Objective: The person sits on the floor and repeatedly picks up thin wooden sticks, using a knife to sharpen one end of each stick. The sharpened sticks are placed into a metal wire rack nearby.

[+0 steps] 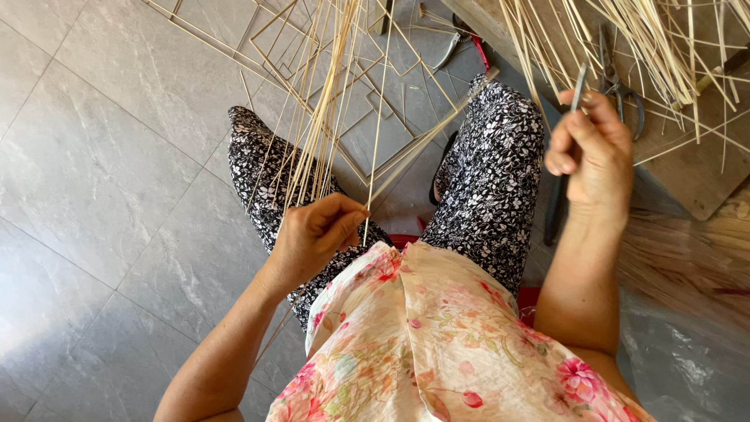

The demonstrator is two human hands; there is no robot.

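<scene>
My left hand [316, 230] is closed around the lower ends of a bundle of thin pale bamboo strips [324, 109] that fan upward over my left knee. One single strip [422, 144] runs from that hand's fingertips up to the right across my lap. My right hand [592, 152] is raised beside my right knee and grips a thin dark metal blade [578, 82] whose tip points up. I sit with legs in black-and-white floral trousers [492, 180] spread apart.
Flat frames of bamboo strips [367, 117] lie on the grey tiled floor ahead. A wooden board [687, 168] at the right carries loose strips and dark scissors [621, 86]. Red-handled pliers [469, 39] lie at the top. Straw-like shavings [687, 258] pile at the right.
</scene>
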